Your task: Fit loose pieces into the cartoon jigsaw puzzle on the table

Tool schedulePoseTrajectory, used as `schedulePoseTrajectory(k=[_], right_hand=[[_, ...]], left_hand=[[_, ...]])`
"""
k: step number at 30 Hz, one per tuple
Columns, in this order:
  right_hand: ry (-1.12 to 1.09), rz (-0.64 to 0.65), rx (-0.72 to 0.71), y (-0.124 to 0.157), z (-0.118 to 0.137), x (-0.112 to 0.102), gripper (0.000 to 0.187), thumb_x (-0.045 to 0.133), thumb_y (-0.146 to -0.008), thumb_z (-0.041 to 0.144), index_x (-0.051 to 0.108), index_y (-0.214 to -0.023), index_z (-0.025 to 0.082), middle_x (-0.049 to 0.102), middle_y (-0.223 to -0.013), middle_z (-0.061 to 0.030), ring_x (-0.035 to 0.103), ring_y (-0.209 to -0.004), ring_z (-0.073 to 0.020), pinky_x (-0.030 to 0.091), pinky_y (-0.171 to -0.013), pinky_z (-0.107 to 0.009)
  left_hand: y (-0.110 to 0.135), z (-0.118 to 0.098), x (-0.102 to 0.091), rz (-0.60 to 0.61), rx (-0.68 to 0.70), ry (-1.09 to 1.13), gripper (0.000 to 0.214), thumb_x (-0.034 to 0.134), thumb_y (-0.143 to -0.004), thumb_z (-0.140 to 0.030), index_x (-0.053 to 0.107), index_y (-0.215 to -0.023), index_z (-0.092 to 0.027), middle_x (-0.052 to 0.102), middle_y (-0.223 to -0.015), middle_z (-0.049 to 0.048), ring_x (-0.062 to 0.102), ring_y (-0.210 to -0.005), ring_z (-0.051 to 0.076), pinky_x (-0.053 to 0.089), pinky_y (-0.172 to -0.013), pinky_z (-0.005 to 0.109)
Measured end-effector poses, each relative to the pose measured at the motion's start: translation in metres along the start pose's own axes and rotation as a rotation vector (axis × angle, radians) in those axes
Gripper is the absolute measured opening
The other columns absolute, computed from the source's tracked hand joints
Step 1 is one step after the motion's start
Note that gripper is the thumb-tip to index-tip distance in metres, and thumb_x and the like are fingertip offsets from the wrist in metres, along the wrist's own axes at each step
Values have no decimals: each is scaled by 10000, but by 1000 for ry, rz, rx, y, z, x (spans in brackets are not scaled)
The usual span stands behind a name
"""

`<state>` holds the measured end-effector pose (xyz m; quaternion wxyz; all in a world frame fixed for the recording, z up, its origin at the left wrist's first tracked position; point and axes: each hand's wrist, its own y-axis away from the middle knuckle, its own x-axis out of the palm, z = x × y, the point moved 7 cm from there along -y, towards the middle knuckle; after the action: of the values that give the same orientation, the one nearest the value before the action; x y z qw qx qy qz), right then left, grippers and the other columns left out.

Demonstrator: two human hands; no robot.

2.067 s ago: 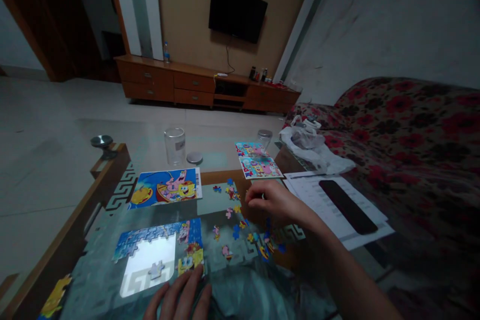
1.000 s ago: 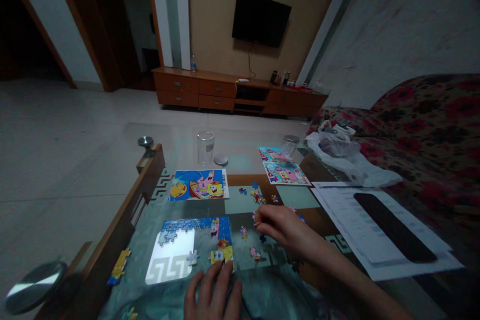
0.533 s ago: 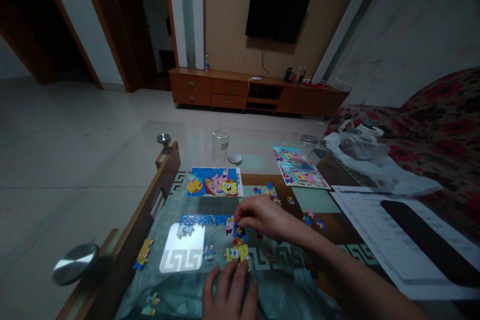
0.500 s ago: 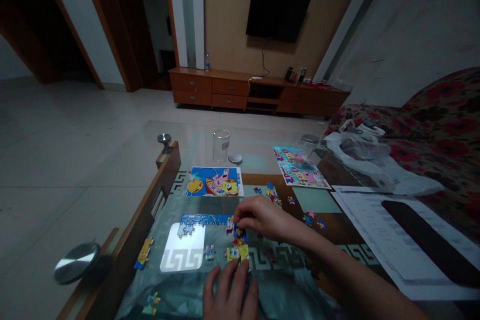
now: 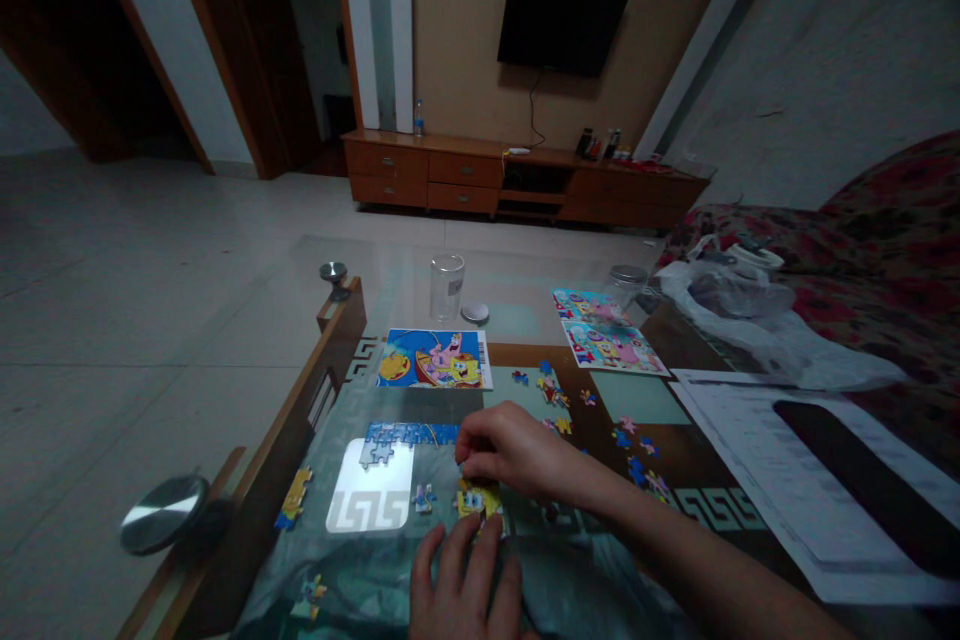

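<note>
My right hand (image 5: 510, 450) is curled over the jigsaw puzzle, fingertips down at its middle, and whether they pinch a piece I cannot tell. My left hand (image 5: 465, 585) rests open at the table's near side, fingertips just below the yellow SpongeBob section (image 5: 476, 498). A blue strip of joined pieces (image 5: 409, 433) lies along the far side of the partly built puzzle. Loose pieces (image 5: 555, 390) are scattered right of it. A printed picture card (image 5: 433, 358) lies beyond, showing SpongeBob and Patrick.
The glass-topped wooden table (image 5: 300, 370) holds a glass tumbler (image 5: 447, 287), a round lid (image 5: 475, 313), a jar (image 5: 628, 282) and a pair of picture cards (image 5: 607, 340). Papers (image 5: 795, 460) and a white plastic bag (image 5: 720, 305) lie to the right, by a floral sofa (image 5: 885, 230).
My right hand has moved left and down over the puzzle, now covering the part with the pink figure. More loose pieces show to the right. The view has shifted slightly.
</note>
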<state>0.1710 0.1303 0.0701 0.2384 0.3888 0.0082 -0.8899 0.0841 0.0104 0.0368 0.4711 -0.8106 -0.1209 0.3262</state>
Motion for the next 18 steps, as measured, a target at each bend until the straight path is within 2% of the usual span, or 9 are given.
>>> schedulePoseTrajectory(k=[5, 10, 18], right_hand=[[9, 12, -9, -1, -1, 1, 102, 697, -751, 91, 726, -823, 158, 677, -689, 11, 586, -622, -100, 388, -554, -194], [54, 20, -16, 0, 2, 2, 119, 684, -750, 68, 728, -809, 162, 681, -685, 12, 573, -607, -96, 379, -554, -196], [182, 4, -29, 1, 10, -2, 96, 695, -757, 119, 743, -797, 193, 696, -714, -4, 574, -655, -131, 370, -601, -241]], left_hand=[[3, 0, 2, 67, 3, -9, 501, 290, -969, -493, 679, -784, -238, 723, -918, 65, 601, -905, 249, 328, -900, 450], [2, -1, 1, 72, 15, -30, 454, 316, -962, -472, 660, -785, -236, 715, -922, 63, 598, -918, 249, 326, -918, 458], [-26, -9, -11, 70, 95, -76, 557, 186, -1004, -415, 634, -730, -231, 714, -831, 33, 591, -837, 209, 328, -845, 390]])
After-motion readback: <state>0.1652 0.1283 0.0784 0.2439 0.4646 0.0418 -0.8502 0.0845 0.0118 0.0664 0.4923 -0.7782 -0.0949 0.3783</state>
